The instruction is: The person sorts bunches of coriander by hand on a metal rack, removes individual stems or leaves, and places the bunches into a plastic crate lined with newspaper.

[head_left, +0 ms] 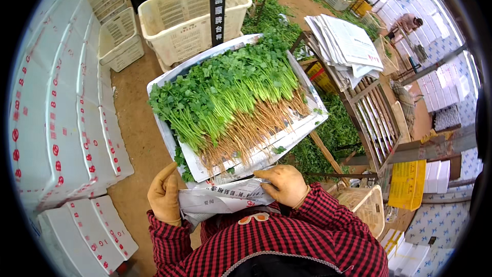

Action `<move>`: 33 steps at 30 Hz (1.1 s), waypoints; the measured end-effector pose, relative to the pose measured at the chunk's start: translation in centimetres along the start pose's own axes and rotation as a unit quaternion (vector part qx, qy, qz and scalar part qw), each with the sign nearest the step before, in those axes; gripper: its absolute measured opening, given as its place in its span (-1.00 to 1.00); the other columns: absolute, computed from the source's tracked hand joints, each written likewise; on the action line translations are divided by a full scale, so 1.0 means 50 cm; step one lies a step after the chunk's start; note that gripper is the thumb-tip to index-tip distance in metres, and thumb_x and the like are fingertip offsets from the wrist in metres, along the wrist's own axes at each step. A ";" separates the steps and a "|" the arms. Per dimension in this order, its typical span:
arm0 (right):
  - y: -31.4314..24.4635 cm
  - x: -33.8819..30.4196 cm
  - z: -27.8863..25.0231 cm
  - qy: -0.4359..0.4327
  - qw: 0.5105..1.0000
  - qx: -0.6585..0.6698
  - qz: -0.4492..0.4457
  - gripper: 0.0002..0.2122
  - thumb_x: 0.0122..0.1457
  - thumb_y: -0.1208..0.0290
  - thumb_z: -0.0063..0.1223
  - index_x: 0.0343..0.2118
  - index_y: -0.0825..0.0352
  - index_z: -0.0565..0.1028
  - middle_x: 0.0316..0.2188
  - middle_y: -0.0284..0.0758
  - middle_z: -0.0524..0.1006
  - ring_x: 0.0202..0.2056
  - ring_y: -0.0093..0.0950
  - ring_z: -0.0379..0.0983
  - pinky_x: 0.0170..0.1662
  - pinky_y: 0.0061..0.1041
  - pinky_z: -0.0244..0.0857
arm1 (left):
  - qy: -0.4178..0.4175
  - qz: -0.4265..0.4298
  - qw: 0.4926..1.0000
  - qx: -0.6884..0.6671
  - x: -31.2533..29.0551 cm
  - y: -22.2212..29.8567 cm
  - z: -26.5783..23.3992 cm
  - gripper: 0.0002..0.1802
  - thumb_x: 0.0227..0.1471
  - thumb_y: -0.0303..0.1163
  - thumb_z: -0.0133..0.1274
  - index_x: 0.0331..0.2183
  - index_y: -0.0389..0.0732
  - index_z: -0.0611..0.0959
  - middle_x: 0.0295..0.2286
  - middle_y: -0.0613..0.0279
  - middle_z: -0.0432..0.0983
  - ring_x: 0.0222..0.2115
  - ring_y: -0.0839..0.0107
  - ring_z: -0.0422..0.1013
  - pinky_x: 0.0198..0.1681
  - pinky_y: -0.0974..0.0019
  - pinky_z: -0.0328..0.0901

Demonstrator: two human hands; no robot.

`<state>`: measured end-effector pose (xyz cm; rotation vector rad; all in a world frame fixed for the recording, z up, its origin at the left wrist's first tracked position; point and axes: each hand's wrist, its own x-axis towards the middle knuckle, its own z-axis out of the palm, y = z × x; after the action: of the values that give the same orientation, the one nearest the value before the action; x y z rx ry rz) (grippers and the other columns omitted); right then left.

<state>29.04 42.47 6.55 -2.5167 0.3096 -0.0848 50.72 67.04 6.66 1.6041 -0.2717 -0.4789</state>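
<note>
A wide layer of fresh coriander (230,90), leaves toward the far side and brown roots toward me, lies on newspaper lining a white box (166,141). At the near edge of the box a folded newspaper sheet (225,198) spans between my two gloved hands. My left hand (166,195) is closed at the sheet's left end, with its index finger sticking up; part of its grip is hidden. My right hand (284,185) pinches the sheet's upper right edge, fingers curled over it. Both gloves are tan.
Behind the box stands a dark scale post (218,10) with a cream crate (179,25). White foam boxes (66,118) are stacked at left. At right, a newspaper stack (346,43) rests on a slatted rack (371,123), with loose greens (330,138) below. Another person (407,23) works far right.
</note>
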 end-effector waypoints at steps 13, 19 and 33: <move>-0.046 -0.064 -0.281 0.341 0.937 -0.038 0.060 -0.71 0.12 0.61 0.17 -0.07 0.31 0.63 -0.36 -0.28 0.68 -0.36 -0.35 0.61 -0.28 -0.42 0.43 | -0.460 0.006 0.883 0.096 0.002 0.049 0.057 -0.64 -0.01 -0.54 0.33 -0.10 -0.25 0.73 -0.33 0.17 0.64 -0.35 0.45 0.55 -0.28 0.39 0.42; 0.156 -0.212 -0.172 0.337 0.866 -0.066 0.364 -0.68 0.26 0.50 0.10 0.07 0.39 0.54 -0.09 -0.10 0.63 -0.11 -0.29 0.63 -0.06 -0.40 0.49 | -0.595 0.010 0.803 0.044 -0.018 -0.028 0.025 -0.75 0.03 -0.51 0.34 -0.20 -0.35 0.75 -0.36 0.06 0.66 -0.41 0.41 0.55 -0.40 0.32 0.41; 0.184 -0.065 0.098 0.149 0.859 0.190 0.452 -0.52 0.17 0.30 0.21 0.12 0.39 0.45 -0.02 -0.12 0.60 -0.01 -0.22 0.55 0.08 -0.35 0.38 | -0.212 -0.339 0.820 -0.409 0.142 -0.145 0.042 -0.26 0.18 -0.03 0.11 0.24 -0.24 0.37 0.11 -0.11 0.41 0.10 -0.10 0.37 0.18 -0.14 0.26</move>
<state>24.69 38.64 -2.69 -1.7423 1.4107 -0.1399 55.25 62.67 -1.59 0.6754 0.1933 -1.3131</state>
